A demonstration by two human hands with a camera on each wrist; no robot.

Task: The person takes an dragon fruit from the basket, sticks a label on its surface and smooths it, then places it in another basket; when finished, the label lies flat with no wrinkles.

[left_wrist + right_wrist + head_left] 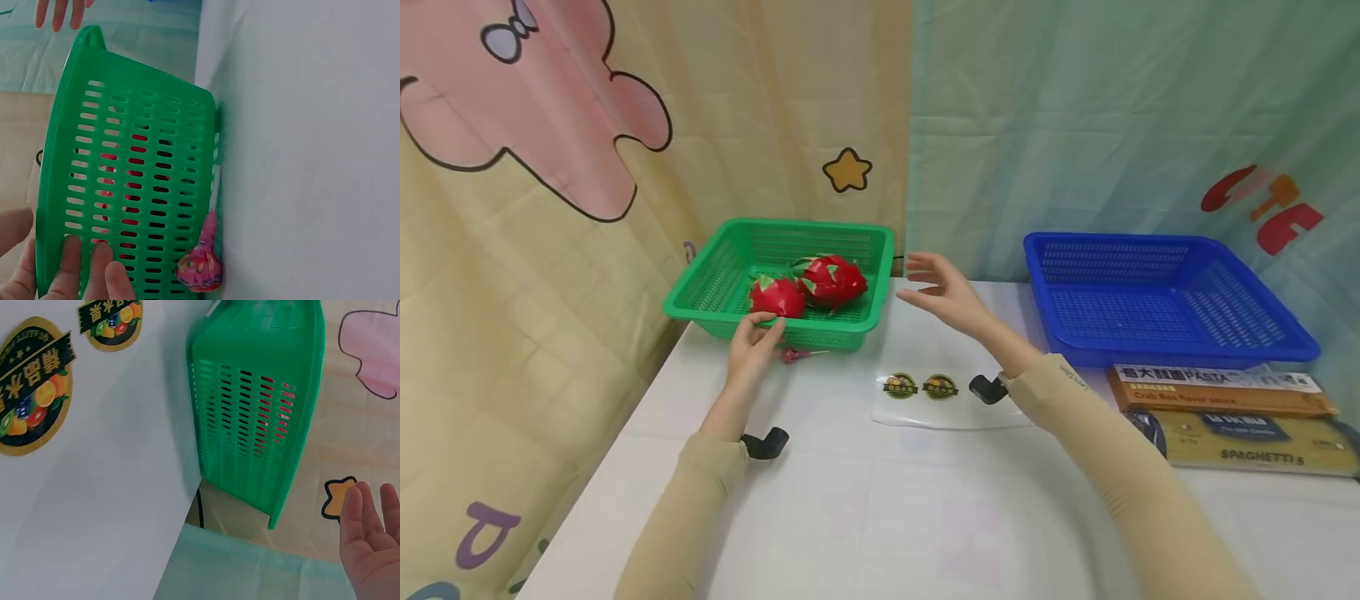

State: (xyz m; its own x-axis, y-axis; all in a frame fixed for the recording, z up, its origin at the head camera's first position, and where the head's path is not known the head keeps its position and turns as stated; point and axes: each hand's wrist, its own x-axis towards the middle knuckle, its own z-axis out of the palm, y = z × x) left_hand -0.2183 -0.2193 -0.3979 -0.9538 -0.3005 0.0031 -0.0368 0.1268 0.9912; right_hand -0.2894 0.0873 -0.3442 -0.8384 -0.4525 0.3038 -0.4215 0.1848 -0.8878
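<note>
My left hand point(750, 350) grips the front rim of a green plastic basket point(722, 318). In the left wrist view, several fingertips point(100, 262) lie against its slotted outer wall. Inside the basket are two red dragon fruits with green-tipped scales, a smaller one point(777, 297) on the left and a larger one point(832, 282) on the right. A pink-wrapped lollipop point(792, 355) lies on the table below the front wall, near the left hand. To the right of the basket, my right hand point(947, 296) hovers with fingers spread, holding nothing.
A blue basket point(1120, 308) stands at the right. Before it lie a pasta box point(1225, 390) and a spaghetti pack point(1247, 442). A clear sheet with two round fruit stickers point(920, 386) lies mid-table. A printed curtain point(970, 125) hangs behind.
</note>
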